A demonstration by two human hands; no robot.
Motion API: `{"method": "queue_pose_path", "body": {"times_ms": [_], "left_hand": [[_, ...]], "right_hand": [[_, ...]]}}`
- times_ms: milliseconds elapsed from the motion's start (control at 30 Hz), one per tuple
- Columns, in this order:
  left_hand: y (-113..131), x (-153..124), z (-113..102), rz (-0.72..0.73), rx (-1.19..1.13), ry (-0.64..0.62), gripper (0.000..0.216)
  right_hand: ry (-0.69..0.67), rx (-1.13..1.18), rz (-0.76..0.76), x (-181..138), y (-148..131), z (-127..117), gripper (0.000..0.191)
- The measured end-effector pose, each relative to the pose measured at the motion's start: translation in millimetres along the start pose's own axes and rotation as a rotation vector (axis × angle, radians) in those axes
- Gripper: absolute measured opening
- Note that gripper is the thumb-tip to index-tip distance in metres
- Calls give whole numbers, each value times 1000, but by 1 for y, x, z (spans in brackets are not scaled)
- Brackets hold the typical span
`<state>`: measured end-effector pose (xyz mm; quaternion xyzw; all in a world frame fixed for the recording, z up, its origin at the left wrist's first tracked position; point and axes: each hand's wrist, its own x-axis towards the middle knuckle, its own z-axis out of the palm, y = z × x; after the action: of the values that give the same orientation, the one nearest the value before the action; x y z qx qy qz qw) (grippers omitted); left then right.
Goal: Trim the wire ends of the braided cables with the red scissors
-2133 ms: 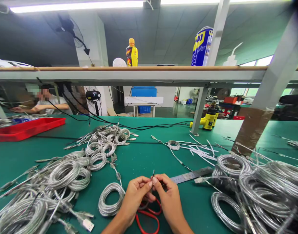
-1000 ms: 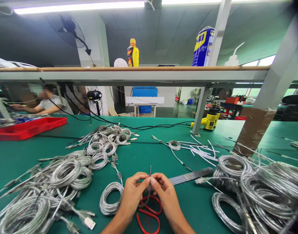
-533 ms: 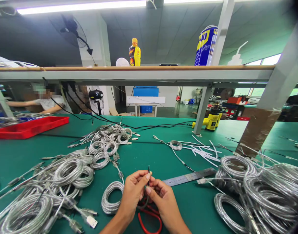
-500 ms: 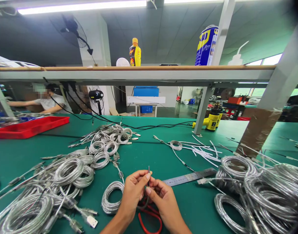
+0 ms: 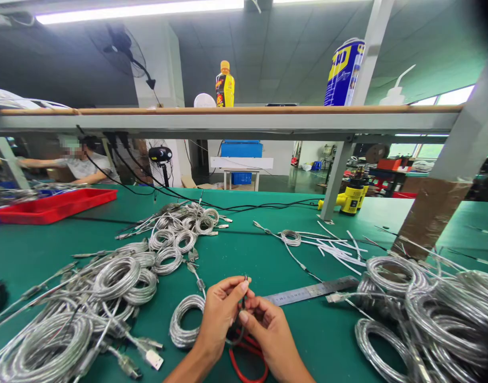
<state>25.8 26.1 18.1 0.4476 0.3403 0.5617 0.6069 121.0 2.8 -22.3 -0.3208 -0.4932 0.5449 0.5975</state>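
Note:
My left hand [image 5: 224, 306] pinches the thin dark end of a cable [image 5: 243, 304] between thumb and forefinger. Just to its right, my right hand [image 5: 270, 322] grips the same cable a little lower, with its thumb and fingers pressed together. What is at the very tip is too small to make out. A red looped handle [image 5: 254, 372] lies on the table beneath both hands; the rest of that tool is hidden. Beside my left hand rests a coiled clear-jacketed cable [image 5: 180, 324]. A steel ruler [image 5: 311, 291] lies behind my right hand.
Coiled USB cables [image 5: 120, 279] pile up on the left, and another heap of coils [image 5: 439, 314] is at the right. White tube pieces [image 5: 335, 249] lie behind the ruler. A red tray [image 5: 56, 205] stands far left. A shelf beam [image 5: 228, 123] spans above; a person sits beyond.
My fingers have shifted slightly at the cable end, and its dark tip stands up less above the left thumb. The whole view has moved slightly.

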Motion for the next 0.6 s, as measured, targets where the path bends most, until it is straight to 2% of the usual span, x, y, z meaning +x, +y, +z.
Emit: {"method": "queue_pose_path", "body": {"times_ms": [300,600], "left_hand": [[-4,-2,-1,-9,-49,-35,20],[-7,-1,-2,-22,15,-33,20]], "right_hand": [[12,18,52,-1,-4,2,19],[-20,5,44,-2,-3,1,15]]}}
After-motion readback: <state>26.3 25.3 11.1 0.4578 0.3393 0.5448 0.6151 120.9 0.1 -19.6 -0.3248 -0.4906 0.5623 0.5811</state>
